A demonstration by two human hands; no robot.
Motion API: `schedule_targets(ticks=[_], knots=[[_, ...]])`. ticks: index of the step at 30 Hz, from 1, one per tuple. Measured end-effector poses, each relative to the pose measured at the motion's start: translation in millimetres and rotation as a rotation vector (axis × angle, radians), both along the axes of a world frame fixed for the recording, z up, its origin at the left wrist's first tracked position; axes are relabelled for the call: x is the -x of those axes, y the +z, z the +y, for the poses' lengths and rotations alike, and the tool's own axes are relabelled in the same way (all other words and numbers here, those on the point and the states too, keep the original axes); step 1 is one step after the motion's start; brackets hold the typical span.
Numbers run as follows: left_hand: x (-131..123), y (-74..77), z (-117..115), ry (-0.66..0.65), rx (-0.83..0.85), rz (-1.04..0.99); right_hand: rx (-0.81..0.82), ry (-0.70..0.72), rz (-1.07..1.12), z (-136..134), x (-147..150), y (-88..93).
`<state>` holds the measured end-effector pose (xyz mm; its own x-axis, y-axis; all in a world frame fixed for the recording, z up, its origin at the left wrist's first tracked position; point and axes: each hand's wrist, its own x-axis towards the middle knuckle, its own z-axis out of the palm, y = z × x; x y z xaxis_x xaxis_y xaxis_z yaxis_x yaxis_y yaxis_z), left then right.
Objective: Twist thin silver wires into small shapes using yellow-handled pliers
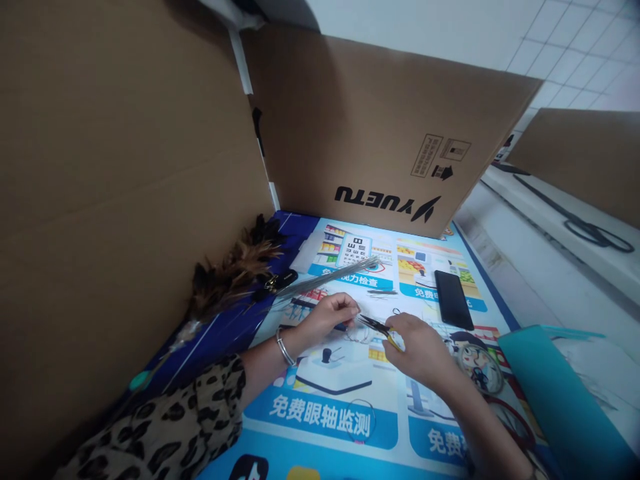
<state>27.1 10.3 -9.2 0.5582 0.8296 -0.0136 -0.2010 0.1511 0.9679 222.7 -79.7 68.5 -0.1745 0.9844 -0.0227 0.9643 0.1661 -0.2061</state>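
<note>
My right hand (419, 348) is wrapped round needle-nose pliers (376, 325) with yellow handles, their dark jaws pointing left. Just left of the jaw tips, my left hand (336, 315) is closed in a pinch on a thin wire (357, 335), whose curve hangs faintly below the fingers. The exact end in the pinch is too fine to make out. Beyond my hands lies a bundle of straight grey wires (340, 272). A few short wire pieces (383, 291) rest beside it. Nearer me, a thin wire loop (361, 420) lies on the printed mat (320, 453).
Cardboard walls (310, 127) stand at the left and back. Brown feathers (227, 270) and a black key fob (287, 278) lie at left. To the right are a black phone (453, 300), a round clear container (480, 369), a teal box (560, 400) and scissors (590, 230).
</note>
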Motion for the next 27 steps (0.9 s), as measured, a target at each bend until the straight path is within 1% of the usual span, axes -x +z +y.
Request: schedule_targets(ticks=[5, 10, 15, 20, 27], knots=[[-1, -0.3, -2, 0.026, -0.015, 0.04, -0.03, 0.009, -0.067, -3, 3, 3.5], [-2, 8.0, -7, 0.047, -0.025, 0.054, -0.032, 0.005, -0.11, -8, 9, 11.7], [-3, 14.5, -12, 0.059, -0.062, 0.09, -0.056, 0.011, -0.164, -12, 18, 15.0], [-3, 14.2, -12, 0.041, -0.064, 0.108, -0.049, 0.006, -0.174, -14, 20, 16.2], [-1, 13.6, -9, -0.017, -0.068, 0.105, -0.015, -0.001, -0.139, -12, 16, 14.7]])
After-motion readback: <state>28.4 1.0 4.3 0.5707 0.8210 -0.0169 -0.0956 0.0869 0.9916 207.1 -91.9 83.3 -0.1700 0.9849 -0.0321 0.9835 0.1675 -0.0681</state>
